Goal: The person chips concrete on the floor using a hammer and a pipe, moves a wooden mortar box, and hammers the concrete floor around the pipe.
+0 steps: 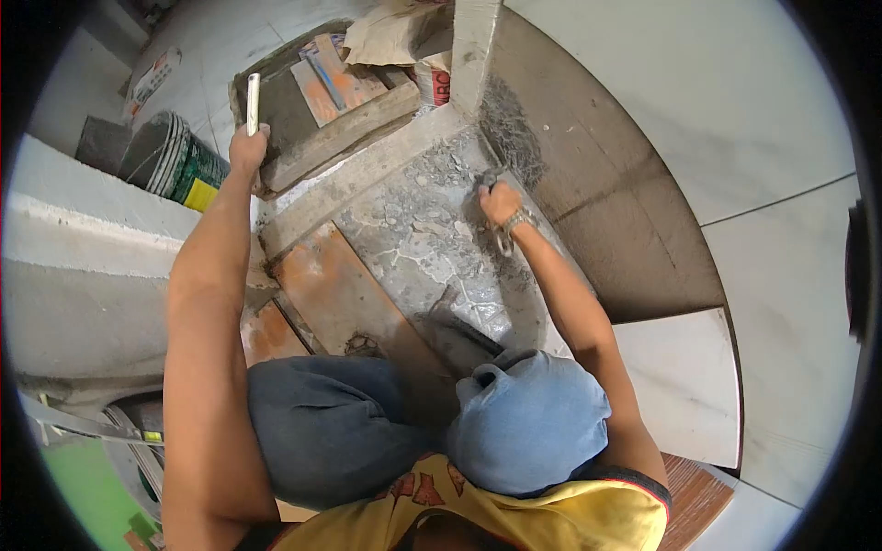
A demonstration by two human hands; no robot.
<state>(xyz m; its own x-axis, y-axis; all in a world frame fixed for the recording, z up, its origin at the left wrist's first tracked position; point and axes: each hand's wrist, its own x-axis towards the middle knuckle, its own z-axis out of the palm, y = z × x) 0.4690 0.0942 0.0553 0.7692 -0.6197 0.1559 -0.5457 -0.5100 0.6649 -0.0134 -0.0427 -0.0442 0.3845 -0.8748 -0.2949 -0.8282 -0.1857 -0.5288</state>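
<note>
- The left hand (247, 150), beyond the far left corner of the rough floor (413, 225), has its grip closed on a slim pale bar (254, 99); the bar stands roughly upright, its lower end in the fist. That arm reaches out straight, perhaps for balance.
- The right hand (500, 202), with a beaded bracelet (520, 219) at its wrist, is at the floor's far right corner. Its grip is curled together around a small dark piece (491, 174), mostly hidden; whether it is a tool or a lump, I cannot tell. The low hold probably keeps it close to the surface.
- Grey crumbs and flakes lie thickest toward the floor's far edge, beside the pale ledge (367, 173).
- A hammer-like tool (470, 331) lies at the near edge, its shaft running to the right knee (533, 418), likely within easy reach.
- Stained boards (344, 285) lie along the left edge, perhaps as footing.
- Past the ledge, a trough (344, 133) holds wood offcuts (323, 83); a bucket (179, 161) leans left of it.
</note>
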